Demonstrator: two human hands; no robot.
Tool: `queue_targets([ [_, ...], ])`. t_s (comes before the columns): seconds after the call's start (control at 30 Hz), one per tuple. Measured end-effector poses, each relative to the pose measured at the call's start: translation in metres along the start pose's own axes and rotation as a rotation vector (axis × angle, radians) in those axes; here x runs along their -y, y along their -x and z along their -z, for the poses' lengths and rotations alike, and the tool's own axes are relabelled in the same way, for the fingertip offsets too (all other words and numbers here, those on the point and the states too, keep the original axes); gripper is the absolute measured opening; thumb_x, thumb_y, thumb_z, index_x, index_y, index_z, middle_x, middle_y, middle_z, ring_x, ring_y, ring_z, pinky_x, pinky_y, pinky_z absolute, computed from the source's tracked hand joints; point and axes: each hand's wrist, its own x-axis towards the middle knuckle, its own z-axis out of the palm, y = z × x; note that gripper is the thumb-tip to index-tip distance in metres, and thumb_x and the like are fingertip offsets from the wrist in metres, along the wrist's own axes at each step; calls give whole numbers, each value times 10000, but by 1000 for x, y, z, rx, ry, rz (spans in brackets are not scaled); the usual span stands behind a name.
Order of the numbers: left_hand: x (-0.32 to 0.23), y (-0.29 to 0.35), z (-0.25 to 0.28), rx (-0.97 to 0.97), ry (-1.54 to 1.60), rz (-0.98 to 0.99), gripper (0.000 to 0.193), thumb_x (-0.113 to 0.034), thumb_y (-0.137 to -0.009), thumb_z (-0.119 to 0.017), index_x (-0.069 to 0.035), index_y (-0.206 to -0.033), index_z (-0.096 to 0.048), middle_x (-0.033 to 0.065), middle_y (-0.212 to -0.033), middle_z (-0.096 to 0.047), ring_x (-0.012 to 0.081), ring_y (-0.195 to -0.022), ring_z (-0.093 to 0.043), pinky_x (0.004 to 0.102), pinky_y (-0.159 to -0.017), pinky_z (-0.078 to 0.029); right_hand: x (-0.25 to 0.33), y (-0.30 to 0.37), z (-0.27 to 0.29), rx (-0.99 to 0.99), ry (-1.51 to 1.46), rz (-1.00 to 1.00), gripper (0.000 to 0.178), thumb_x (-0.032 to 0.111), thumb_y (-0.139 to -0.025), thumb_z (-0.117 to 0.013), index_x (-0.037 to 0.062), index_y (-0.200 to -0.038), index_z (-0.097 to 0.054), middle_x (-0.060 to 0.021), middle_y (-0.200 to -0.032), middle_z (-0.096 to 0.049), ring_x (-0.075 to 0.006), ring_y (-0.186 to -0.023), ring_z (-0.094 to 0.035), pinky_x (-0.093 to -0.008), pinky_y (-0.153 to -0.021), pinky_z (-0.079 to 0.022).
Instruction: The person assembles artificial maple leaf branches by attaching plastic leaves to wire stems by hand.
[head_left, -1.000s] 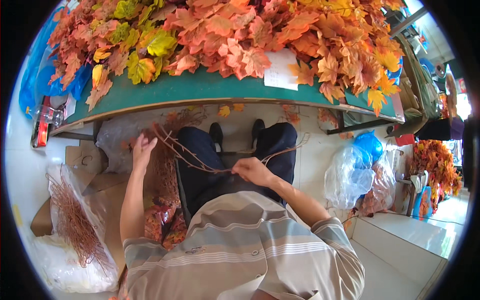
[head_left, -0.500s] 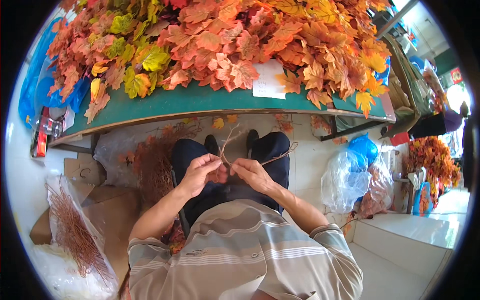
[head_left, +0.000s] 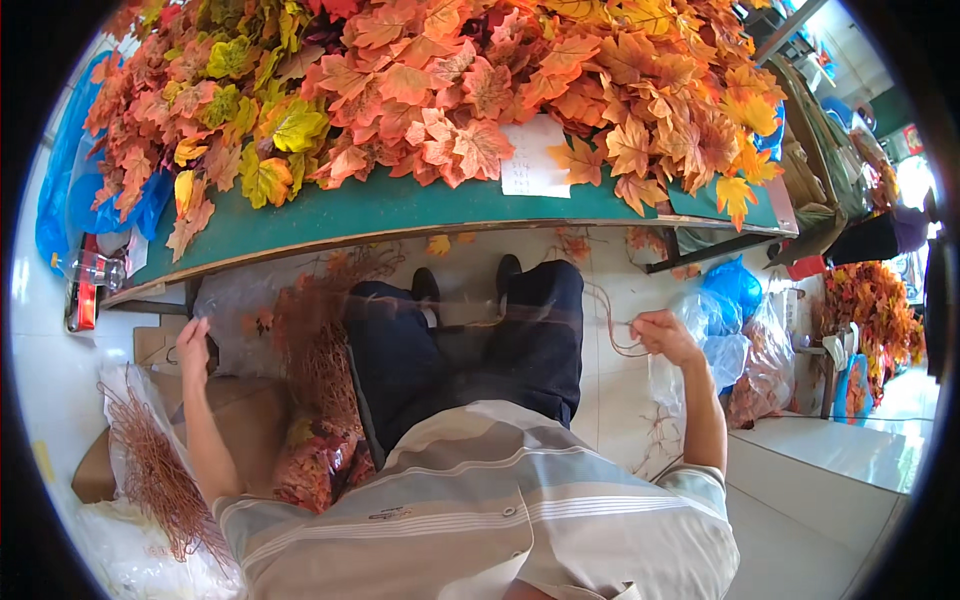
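Note:
My arms are spread wide over my lap. My right hand (head_left: 667, 337) is closed on a thin brown vine stem (head_left: 612, 318), which bends in a loose loop beside my right knee. Far to the left, my left hand (head_left: 193, 348) is closed too, above the cardboard. A faint blurred brown streak crosses over my knees between the hands; whether it runs into the left fingers I cannot tell. Beyond my knees, a heap of artificial maple leaves (head_left: 400, 90) in red, orange and yellow-green covers the green tabletop (head_left: 330, 210).
A bundle of bare brown vines (head_left: 150, 460) lies on plastic at the left, near a cardboard box (head_left: 240, 420). More brown vines (head_left: 310, 340) hang by my left leg. Plastic bags (head_left: 730, 310) and a white box (head_left: 820, 460) stand at the right. A paper sheet (head_left: 535, 160) lies on the table.
My hands were together over my lap, pinching the vine stem. Now they have moved far apart, left hand to the left and right hand to the right with the vine stem.

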Motion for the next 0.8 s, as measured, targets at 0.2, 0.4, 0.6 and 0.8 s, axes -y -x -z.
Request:
queue_targets([
  [0.2, 8, -7, -55, 210, -262, -76, 209, -252, -891, -641, -75, -783, -621, -46, -548, -469, 86, -491, -437, 240, -448, -323, 19, -15, -25, -70, -53, -11, 262, 242, -936, -563, 26, -822, -657, 72, -553, -342, -38, -476, -287, -226, -450, -226],
  [0.4, -120, 120, -198, 399, -711, -642, 491, -204, -730, -751, -27, -1164, -606, 182, -1196, -594, 332, -1111, -570, 372, -917, -463, 74, -47, -118, 260, 84, 128, 273, 240, -954, -541, 8, -873, -659, 67, -549, -372, -39, -471, -316, -232, -423, -249],
  [0.6, -189, 231, -299, 850, -119, -1141, 469, -180, -763, -755, -48, -1188, -605, 127, -1110, -649, 269, -1008, -626, 348, -885, -487, 85, -82, -153, 552, -146, 75, 272, 243, -958, -545, -8, -946, -647, 35, -600, -480, -55, -501, -438, -219, -458, -361],
  [0.8, -181, 211, -287, 1009, 68, -434, 102, -67, -897, -617, 27, -920, -647, -6, -732, -645, 17, -671, -543, 178, -601, -427, 67, -57, -110, 27, 254, 509, 368, 303, -889, -648, -13, -1076, -628, -88, -917, -679, -165, -815, -636, -299, -766, -516],
])
